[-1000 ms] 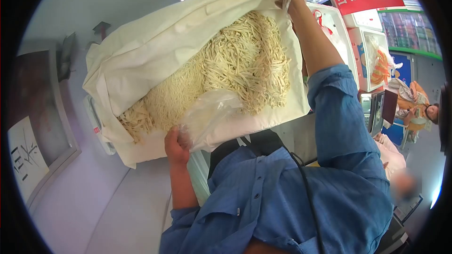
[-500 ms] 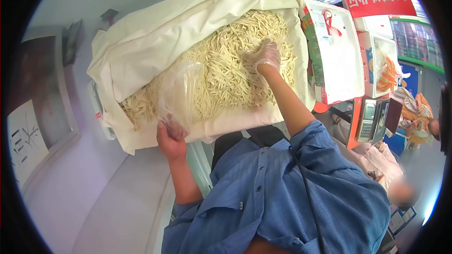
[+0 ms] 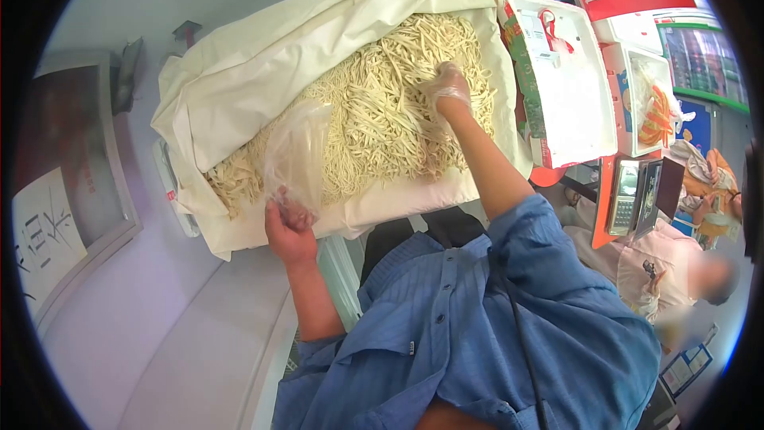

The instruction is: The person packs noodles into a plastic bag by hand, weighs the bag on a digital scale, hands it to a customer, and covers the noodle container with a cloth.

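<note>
Pale noodles lie in a long heap on a white cloth, whose far part is folded over their left and back edge. At the near left edge, my left hand is closed on a clear plastic bag that stands up over the thinner noodles. My right hand, in a clear plastic glove, rests on the wider noodles at the right. Its fingers are bent into the heap, and their tips are partly hidden.
Right of the noodles stands a white foam box with a red ribbon. Beyond are another foam box and a scale. One person in pale clothing and another in orange are at the right. A framed panel is at the left.
My right hand has let go of the cloth's far corner and come down onto the noodles. The cloth corner has dropped back. My left hand has raised the bag more upright.
</note>
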The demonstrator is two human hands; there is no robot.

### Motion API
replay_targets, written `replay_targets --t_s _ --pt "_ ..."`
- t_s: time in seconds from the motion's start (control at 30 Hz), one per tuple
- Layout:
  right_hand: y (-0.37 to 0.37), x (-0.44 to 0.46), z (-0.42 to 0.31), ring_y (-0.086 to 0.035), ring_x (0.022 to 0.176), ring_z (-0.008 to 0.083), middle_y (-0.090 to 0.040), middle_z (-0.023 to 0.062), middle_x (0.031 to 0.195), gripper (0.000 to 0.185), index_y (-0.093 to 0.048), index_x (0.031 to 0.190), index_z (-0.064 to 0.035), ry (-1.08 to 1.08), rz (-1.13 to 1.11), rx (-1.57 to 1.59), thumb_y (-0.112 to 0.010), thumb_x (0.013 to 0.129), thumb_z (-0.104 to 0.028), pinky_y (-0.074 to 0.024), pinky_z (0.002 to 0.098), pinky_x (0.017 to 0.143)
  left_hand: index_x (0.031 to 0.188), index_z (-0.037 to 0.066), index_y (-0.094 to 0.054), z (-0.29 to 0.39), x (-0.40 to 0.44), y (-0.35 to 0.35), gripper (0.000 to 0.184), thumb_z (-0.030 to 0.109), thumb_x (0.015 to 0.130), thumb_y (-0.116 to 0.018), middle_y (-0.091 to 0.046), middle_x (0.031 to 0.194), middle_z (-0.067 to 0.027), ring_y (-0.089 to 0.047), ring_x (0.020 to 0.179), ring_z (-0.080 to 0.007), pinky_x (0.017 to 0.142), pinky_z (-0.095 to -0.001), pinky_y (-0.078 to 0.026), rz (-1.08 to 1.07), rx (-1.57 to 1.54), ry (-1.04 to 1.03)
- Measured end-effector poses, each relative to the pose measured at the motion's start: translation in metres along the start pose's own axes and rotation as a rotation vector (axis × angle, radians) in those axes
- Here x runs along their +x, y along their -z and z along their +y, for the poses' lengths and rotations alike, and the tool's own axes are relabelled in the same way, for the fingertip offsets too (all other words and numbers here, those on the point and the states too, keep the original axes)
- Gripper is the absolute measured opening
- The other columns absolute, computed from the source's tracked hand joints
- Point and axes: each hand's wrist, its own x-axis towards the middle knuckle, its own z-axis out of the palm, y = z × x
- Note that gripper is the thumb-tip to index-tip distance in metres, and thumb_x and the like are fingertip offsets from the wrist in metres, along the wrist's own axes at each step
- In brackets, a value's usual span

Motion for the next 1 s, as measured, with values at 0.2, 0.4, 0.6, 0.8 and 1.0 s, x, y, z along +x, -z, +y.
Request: replay_targets --t_s 0.2,0.4,0.6,0.8,1.0 --pt "0.054 -0.044 0.015 -0.068 0.089 0.0288 -0.069 0.0175 0.100 0.040 -0.063 0.107 -0.0002 0.064 0.037 0.013 -0.075 0.072 -0.015 -0.0530 0.0351 0.081 0.118 0.001 -0.058 0.000 0.012 0.005 0.041 0.036 0.100 -0.047 -0.035 0.064 0.0060 -0.034 0.058 -0.0079 0.056 -0.0265 -0.028 -0.046 -0.021 0.015" --pt "0.131 -0.091 -0.010 -0.061 0.090 0.0153 -0.062 0.0055 0.096 0.035 -0.060 0.098 0.0008 0.440 -0.004 1.008 -0.067 0.067 0.014 -0.0513 0.0266 0.077 0.120 -0.002 -0.057 -0.002 0.021 0.001 0.044 0.036 0.101 -0.046 -0.034 0.064 0.0052 -0.031 0.056 -0.0081 0.056 -0.0263 -0.029 -0.135 -0.019 0.008" --pt "0.211 -0.126 -0.023 -0.049 0.122 0.0230 -0.058 0.0127 0.117 0.047 -0.059 0.116 0.0015 0.740 0.117 0.893 -0.072 0.071 -0.004 -0.0368 0.0371 0.106 0.121 -0.003 -0.056 0.005 0.013 -0.017 0.046 0.036 0.102 -0.044 -0.033 0.064 0.0048 -0.031 0.057 -0.0088 0.056 -0.0266 -0.031 -0.070 -0.038 0.003" --pt "0.302 -0.167 -0.054 -0.051 0.125 0.0371 -0.050 0.0290 0.132 0.052 -0.054 0.122 0.0071 0.879 0.490 1.090 -0.064 0.073 -0.004 -0.0400 0.0512 0.108 0.122 -0.003 -0.056 0.005 0.016 -0.028 0.045 0.035 0.103 -0.043 -0.034 0.065 0.0050 -0.032 0.058 -0.0085 0.057 -0.0267 -0.031 -0.072 0.071 -0.096" --pt "0.303 -0.170 -0.033 -0.055 0.123 0.0376 -0.051 0.0276 0.136 0.053 -0.053 0.129 0.0045 0.733 0.761 0.929 -0.067 0.081 -0.015 -0.0481 0.0476 0.101 0.122 -0.001 -0.058 -0.001 0.025 -0.028 0.044 0.035 0.102 -0.044 -0.038 0.067 0.0051 -0.035 0.060 -0.0081 0.057 -0.0269 -0.033 -0.188 -0.054 -0.011"
